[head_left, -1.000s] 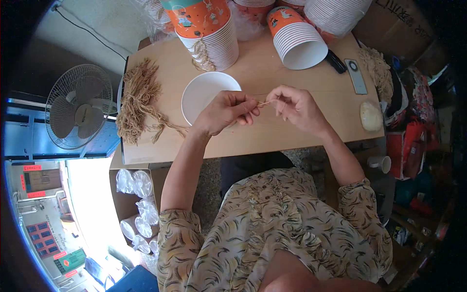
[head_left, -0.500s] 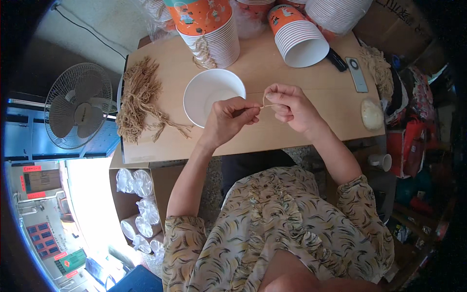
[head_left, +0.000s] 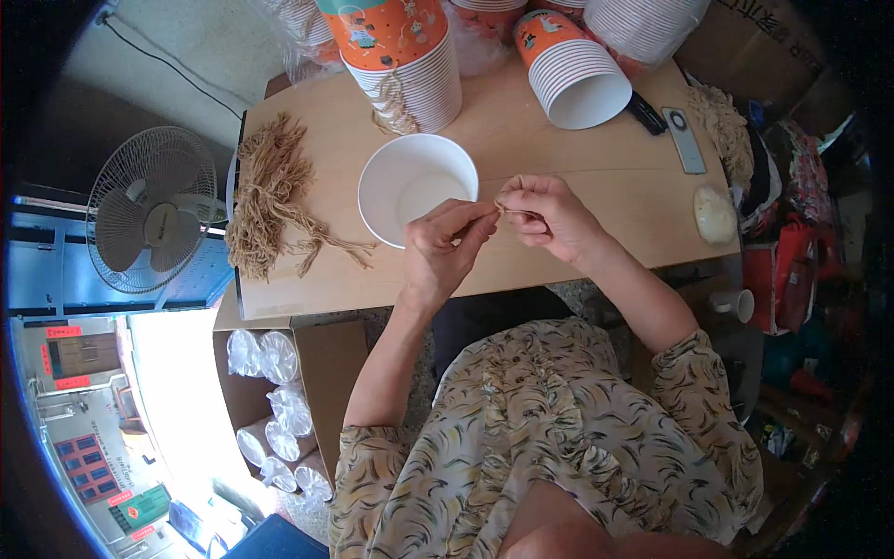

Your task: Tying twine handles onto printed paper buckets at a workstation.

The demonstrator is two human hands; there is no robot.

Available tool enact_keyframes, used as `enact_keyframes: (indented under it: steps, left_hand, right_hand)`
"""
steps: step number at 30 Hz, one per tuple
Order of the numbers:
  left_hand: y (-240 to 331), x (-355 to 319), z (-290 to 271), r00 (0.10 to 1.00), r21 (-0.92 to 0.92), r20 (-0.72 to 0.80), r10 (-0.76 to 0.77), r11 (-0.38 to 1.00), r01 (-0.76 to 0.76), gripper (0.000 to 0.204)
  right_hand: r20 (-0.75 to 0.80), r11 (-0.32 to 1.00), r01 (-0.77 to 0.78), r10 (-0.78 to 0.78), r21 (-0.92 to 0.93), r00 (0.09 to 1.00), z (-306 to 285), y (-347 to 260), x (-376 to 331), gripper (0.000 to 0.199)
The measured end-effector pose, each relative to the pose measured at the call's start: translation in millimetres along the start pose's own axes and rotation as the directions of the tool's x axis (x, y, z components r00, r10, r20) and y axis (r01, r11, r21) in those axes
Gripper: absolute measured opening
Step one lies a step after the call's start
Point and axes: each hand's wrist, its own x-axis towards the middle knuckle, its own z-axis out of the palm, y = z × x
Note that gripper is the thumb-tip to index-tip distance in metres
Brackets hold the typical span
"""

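Note:
My left hand (head_left: 445, 250) and my right hand (head_left: 548, 212) meet fingertip to fingertip over the wooden table (head_left: 596, 177), both pinching a short piece of tan twisted paper cord (head_left: 505, 208). Just left of the fingers stands an open white paper cup (head_left: 416, 187), upright and seen from above. A loose bundle of the same tan cords (head_left: 270, 200) lies further left on the table.
Stacks of orange-printed paper cups (head_left: 410, 56) and a tipped stack (head_left: 575, 74) sit at the table's far side. A grey remote (head_left: 684, 140) and a pale round object (head_left: 714, 214) lie at right. A floor fan (head_left: 149, 219) stands left; a cardboard box of wrapped lids (head_left: 275, 410) sits below.
Both hands have drawn closer together beside the white cup and shifted slightly toward me, still working the cord between the fingertips.

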Motion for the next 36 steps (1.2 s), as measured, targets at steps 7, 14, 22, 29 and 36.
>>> enact_keyframes:
  steps: [7,14,22,29,36]
  left_hand:
    - [6.2,-2.7,5.4,0.989,0.011,-0.146,0.035,0.999,-0.034,0.016]
    - [-5.5,-5.3,-0.9,0.977,0.156,-0.119,0.174,0.976,-0.155,0.016]
    - [-1.4,1.8,-17.3,0.899,-0.482,0.096,-0.428,0.770,0.418,0.013]
    - [-2.2,4.0,-10.9,0.887,-0.605,0.134,-0.441,0.672,0.426,0.012]
    - [-2.7,2.1,-6.5,0.896,-0.593,0.123,-0.426,0.693,0.411,0.014]
  right_hand:
    - [-0.001,1.000,-0.017,0.017,-0.019,1.000,-0.6,6.1,2.6,0.010]
    - [-0.009,0.998,-0.036,0.036,-0.055,0.999,-0.1,3.9,1.0,0.011]
    - [0.131,0.609,0.500,-0.547,-0.615,0.827,-3.8,2.9,-11.4,0.015]
    - [0.210,0.361,0.526,-0.635,-0.770,0.744,12.3,9.0,-15.1,0.021]
    - [0.212,0.384,0.529,-0.622,-0.757,0.754,5.1,17.5,-6.5,0.012]
